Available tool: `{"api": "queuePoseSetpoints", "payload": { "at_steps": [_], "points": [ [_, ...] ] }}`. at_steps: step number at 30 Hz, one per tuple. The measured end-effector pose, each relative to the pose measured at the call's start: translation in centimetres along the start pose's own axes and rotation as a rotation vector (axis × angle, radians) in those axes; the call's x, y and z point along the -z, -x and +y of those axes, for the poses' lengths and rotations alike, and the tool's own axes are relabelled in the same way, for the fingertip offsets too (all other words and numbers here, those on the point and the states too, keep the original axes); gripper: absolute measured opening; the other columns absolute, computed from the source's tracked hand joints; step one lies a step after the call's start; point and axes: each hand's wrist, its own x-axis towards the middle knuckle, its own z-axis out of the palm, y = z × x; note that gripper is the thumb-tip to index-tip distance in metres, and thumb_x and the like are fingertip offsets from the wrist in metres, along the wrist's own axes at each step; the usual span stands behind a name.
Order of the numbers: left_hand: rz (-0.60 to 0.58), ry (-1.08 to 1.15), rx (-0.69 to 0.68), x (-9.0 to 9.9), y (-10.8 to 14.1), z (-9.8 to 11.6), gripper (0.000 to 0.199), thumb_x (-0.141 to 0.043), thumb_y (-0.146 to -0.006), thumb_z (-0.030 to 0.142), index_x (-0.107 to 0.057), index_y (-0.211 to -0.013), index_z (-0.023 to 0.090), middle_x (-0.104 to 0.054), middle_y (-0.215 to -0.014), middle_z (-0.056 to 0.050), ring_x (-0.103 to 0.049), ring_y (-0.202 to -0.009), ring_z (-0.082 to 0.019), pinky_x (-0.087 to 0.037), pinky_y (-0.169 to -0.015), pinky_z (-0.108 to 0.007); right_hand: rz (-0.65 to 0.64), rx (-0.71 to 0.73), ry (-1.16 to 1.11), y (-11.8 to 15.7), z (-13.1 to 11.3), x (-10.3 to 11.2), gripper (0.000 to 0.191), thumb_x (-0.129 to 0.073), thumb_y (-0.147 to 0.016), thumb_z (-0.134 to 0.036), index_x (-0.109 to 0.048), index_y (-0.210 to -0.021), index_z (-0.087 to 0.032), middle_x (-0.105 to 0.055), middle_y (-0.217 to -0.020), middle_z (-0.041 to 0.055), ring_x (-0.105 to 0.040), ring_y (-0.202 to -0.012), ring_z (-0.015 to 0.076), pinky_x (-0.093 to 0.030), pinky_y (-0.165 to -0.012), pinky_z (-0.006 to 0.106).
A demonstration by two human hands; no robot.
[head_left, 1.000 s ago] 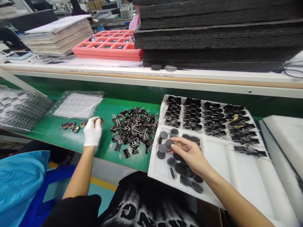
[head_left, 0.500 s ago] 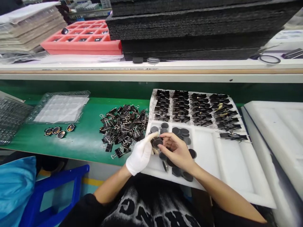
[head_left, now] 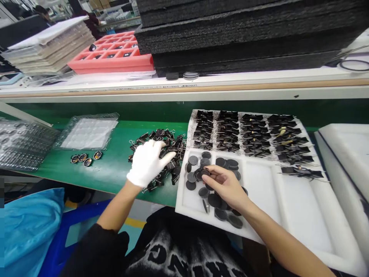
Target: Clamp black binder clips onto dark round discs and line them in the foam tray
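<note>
My left hand (head_left: 150,161), in a white glove, is over a heap of black binder clips (head_left: 177,148) on the green table. Its thumb stands apart from its fingers, and no clip shows in its grasp. Between thumb and fingers my right hand (head_left: 226,184), bare, pinches a small round black part (head_left: 201,174). Below it, loose black discs (head_left: 215,200) lie in the compartments of a white foam tray (head_left: 180,204). Rows of binder clips (head_left: 227,130), clamped on things I cannot make out, lie along the tray's far side.
Several small round parts (head_left: 88,162) lie left of the clips, near a clear plastic tray (head_left: 86,132). A shelf edge (head_left: 115,98) crosses behind, carrying a red compartment tray (head_left: 115,67) and stacked black foam (head_left: 230,42). More white foam (head_left: 346,150) stands right.
My left hand has let go of the round black part and moved left over the binder clips, its fingers spreading. My right hand still holds the part above the foam tray.
</note>
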Motion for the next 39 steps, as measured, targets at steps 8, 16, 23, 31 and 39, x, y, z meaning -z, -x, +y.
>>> {"api": "queuePoseSetpoints", "payload": {
  "at_steps": [8,16,23,31,39],
  "points": [
    [-0.053,0.099,0.066,-0.8,-2.7,-2.5,0.034,-0.056,-0.098,0.035,-0.050,-0.067,0.021,-0.055,-0.068,0.000,-0.048,-0.061,-0.014,-0.030,-0.060,-0.030,-0.051,-0.053,-0.072,-0.4,-0.1,0.2,0.025,-0.081,-0.087,-0.045,-0.076,-0.101,-0.025,-0.074,-0.089,0.0029,-0.068,-0.079,0.0186,-0.058,-0.075,0.033],
    [0.092,0.900,0.282,-1.6,0.5,4.9,0.027,-0.057,-0.096,0.036,-0.058,-0.075,0.020,-0.053,-0.065,0.004,-0.047,-0.059,-0.010,-0.039,-0.056,-0.023,-0.160,0.091,-0.151,-0.6,0.4,-0.3,0.023,-0.079,-0.089,-0.043,-0.079,-0.107,-0.029,-0.062,-0.148,0.0095,-0.060,-0.135,0.0297,-0.048,-0.112,0.045],
    [-0.173,0.717,-0.119,-1.1,1.0,5.6,0.040,-0.056,-0.088,0.035,-0.037,-0.055,0.021,-0.039,-0.050,0.005,-0.035,-0.048,-0.009,-0.030,-0.052,-0.026,-0.137,0.079,-0.094,-0.5,-0.4,1.0,0.028,-0.086,-0.081,-0.046,-0.080,-0.096,-0.023,-0.076,-0.117,0.0113,-0.074,-0.103,0.0257,-0.060,-0.093,0.041],
    [-0.410,0.426,-0.220,-0.2,1.1,5.1,0.054,-0.065,-0.081,0.053,-0.033,-0.051,0.021,-0.033,-0.044,0.005,-0.033,-0.044,-0.009,-0.022,-0.050,-0.027,-0.259,0.158,0.141,0.1,-1.9,1.5,0.018,-0.077,-0.088,-0.037,-0.081,-0.100,-0.025,-0.076,-0.110,0.0099,-0.072,-0.106,0.0257,-0.061,-0.093,0.039],
    [-0.329,0.611,-0.251,-0.8,1.7,4.0,0.039,-0.051,-0.087,0.030,-0.030,-0.056,0.021,-0.027,-0.050,0.007,-0.024,-0.048,-0.008,-0.022,-0.050,-0.026,-0.061,0.004,-0.218,-0.4,-1.9,1.3,0.026,-0.085,-0.083,-0.045,-0.080,-0.099,-0.026,-0.076,-0.114,0.0077,-0.071,-0.107,0.0234,-0.058,-0.099,0.042]
  ]
}}
